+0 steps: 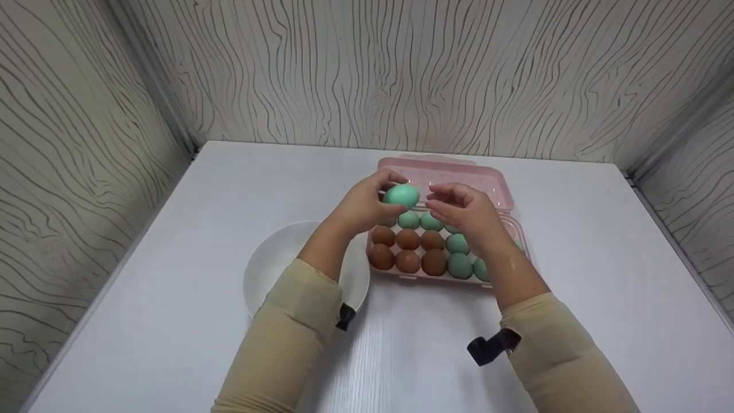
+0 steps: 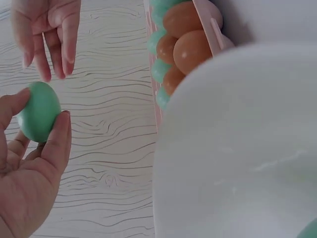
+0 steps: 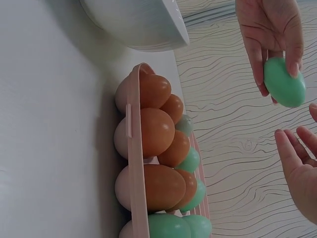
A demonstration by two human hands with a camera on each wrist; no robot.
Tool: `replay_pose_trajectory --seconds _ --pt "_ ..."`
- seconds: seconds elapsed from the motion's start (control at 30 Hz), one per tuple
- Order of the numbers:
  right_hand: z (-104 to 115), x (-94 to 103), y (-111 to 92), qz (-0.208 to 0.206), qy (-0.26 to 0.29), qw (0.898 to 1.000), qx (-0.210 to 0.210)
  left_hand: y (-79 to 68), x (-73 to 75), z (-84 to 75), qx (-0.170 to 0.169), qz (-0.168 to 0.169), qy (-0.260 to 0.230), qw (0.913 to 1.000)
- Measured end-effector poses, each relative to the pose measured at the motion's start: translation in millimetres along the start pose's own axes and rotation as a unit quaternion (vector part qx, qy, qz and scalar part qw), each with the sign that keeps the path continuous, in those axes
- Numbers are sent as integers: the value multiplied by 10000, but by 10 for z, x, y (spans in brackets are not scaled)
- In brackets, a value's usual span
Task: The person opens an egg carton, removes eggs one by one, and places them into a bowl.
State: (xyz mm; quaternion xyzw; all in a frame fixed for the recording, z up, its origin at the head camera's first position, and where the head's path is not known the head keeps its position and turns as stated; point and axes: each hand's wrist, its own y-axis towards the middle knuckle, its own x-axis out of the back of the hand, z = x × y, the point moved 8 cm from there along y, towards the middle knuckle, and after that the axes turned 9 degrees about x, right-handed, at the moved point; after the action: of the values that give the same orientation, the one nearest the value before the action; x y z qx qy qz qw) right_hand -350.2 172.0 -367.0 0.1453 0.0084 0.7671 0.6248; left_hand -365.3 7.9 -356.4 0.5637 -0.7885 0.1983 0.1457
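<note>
Grip, left hand [image 1: 364, 203]: I have the egg [image 1: 402, 196] pinched between thumb and fingers, raised clear of the carton [image 3: 137, 168] and, in the head view, in front of its folded-back lid [image 1: 479, 179]. Grip, right hand [image 1: 473, 215]: nothing held; fingers extended and slightly bent, near the egg but apart from it.

Done so far, as I read it: lid back, one egg up in the hand, carton well stocked. Brown eggs [image 1: 408, 240] fill the left part of the two near rows; green eggs [image 1: 457, 243] stand to their right and along the row behind.

Left: the held egg is not yet set down. Bowl [image 1: 272, 255], beside the carton, is partly covered by my left arm; a green thing [image 2: 311, 231] at the left wrist view's corner is probably another egg inside it. Free cups: cannot tell, hands block part of the carton.
</note>
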Motion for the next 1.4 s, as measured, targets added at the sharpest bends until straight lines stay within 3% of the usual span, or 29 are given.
replay_pose_trajectory --seconds 0.37,0.77,1.13,1.4 --pt "-50 24 1 54 -5 9999 -100 -45 250 127 323 -142 0 9994" --pt "-73 99 0 -48 225 9995 -233 -144 444 354 674 75 700 9952" --pt "-137 172 6 -144 121 9991 -388 -200 475 665 1252 441 1826 9742" --pt "-131 187 11 -127 131 9993 -335 -226 481 823 1505 693 2055 9645"
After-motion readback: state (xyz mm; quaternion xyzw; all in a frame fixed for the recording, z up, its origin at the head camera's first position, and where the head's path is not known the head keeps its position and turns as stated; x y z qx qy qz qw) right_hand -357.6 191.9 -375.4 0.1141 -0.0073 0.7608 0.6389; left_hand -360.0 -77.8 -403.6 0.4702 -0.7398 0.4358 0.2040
